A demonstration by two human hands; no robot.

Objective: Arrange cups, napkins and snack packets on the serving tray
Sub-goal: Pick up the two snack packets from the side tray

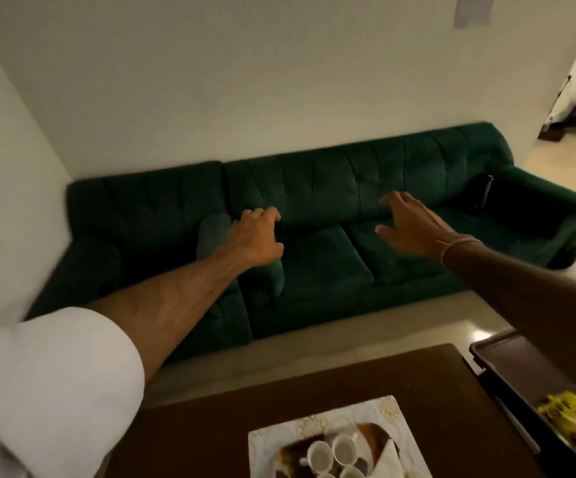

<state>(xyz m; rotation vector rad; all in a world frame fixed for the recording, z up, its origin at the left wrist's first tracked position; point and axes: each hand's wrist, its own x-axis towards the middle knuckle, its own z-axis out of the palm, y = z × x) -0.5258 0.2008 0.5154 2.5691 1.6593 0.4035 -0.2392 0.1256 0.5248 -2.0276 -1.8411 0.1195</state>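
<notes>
At the bottom of the view a white patterned serving tray [376, 414] lies on a dark brown table [279, 401]. On the tray stand several white cups [344, 449], with a folded napkin [391, 457] beside them and dark snack items under them. My left hand [257, 236] is raised far above the table with its fingers curled and nothing in it. My right hand [409, 224] is also held out in the air, fingers spread, empty. A thread bracelet circles its wrist.
A dark green sofa [331, 208] runs along the white wall behind the table, with a bolster cushion [212, 232] on it. At right a dark tray [521, 367] holds yellow snack packets [571, 412]. Pale floor lies between sofa and table.
</notes>
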